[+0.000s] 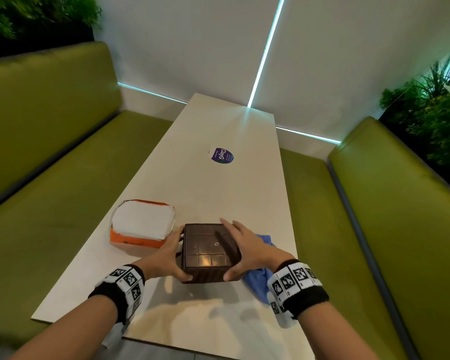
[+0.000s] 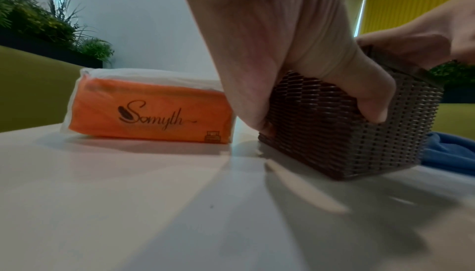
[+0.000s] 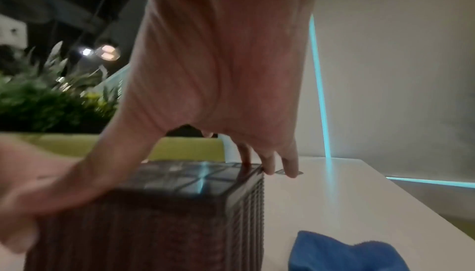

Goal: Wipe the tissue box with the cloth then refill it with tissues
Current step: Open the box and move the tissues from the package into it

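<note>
Brand script on tissue pack (image 2: 151,111) shows wrist-side only

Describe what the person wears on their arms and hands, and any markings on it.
Both hands, left hand and right hand, are bare: no gloves, no rings visible. The forearms are bare too, with no sleeves showing. Each wrist carries a black wristband, left wristband and right wristband, ringed with white square tags printed with black-and-white fiducial patterns. No cables are visible.
</note>
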The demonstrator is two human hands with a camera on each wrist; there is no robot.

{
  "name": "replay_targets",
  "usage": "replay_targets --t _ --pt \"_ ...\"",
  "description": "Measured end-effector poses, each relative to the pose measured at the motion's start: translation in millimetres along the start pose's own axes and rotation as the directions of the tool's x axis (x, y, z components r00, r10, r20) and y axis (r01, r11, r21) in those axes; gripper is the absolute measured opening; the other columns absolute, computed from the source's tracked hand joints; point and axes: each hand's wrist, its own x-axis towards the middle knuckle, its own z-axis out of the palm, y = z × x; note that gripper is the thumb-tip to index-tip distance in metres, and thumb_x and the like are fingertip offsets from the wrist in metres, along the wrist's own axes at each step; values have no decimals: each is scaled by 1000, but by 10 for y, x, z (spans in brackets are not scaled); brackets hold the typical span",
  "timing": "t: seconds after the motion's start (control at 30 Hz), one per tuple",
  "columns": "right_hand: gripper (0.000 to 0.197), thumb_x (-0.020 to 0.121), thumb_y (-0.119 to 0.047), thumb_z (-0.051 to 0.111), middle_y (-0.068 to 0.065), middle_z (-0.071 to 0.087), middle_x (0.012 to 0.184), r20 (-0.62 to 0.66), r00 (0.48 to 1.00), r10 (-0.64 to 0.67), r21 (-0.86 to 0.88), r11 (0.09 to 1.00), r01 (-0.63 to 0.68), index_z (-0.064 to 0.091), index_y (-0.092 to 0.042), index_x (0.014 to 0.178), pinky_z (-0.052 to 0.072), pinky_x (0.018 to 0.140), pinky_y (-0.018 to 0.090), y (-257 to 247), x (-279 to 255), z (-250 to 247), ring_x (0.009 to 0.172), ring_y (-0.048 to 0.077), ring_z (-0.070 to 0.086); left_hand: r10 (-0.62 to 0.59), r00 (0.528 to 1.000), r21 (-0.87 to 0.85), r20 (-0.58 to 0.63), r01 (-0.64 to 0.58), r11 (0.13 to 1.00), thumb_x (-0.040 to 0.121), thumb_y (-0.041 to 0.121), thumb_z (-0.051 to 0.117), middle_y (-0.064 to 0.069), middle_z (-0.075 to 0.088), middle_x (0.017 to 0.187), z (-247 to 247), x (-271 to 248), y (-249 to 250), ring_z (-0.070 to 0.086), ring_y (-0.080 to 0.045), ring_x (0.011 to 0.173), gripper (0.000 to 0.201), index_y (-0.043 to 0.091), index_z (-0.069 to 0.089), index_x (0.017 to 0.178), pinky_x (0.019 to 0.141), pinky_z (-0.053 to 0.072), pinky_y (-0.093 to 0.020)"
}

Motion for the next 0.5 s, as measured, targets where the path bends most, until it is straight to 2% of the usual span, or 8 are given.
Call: replay_targets --t 0.03,0.1,0.23,0.33,0.5 --pt "134 52 -55 85 8 1 161 11 1000 20 -107 994 -19 -9 -45 146 21 117 53 25 60 32 147 29 9 4 1000 8 0 -4 1000 49 5 94 7 29 148 -7 27 15 33 -14 139 133 27 9 150 113 33 -31" --pt "133 53 -51 85 10 -1 160 -7 999 41 -217 975 -41 -10 -45 146 24 115 54 59 144 103 145 34 14 4 1000 31 -6 -4 1000 45 13 96 6 30 148 -13 76 32 32 -14 140 135 27 12 150 117 30 -37" --pt "130 51 -49 86 13 15 151 -58 998 30 -240 970 -44 -5 -47 144 30 111 53 44 191 126 133 37 30 16 1000 74 -25 -14 997 41 18 97 7 35 145 -34 122 34 34 -14 139 135 26 16 148 118 31 -42" --pt "130 48 -53 85 12 21 147 -105 994 10 -254 967 -36 -3 -48 144 28 111 54 42 156 138 131 38 31 31 999 124 -22 -28 992 41 19 97 6 35 144 -42 143 47 32 -14 139 133 24 17 148 117 31 -39" --pt "129 45 -59 83 11 25 143 -143 990 8 -272 961 -47 -2 -48 142 26 110 55 46 127 175 128 37 31 19 1000 202 -17 -16 979 38 30 98 6 34 145 -74 172 55 32 -14 140 138 26 15 148 117 31 -45"
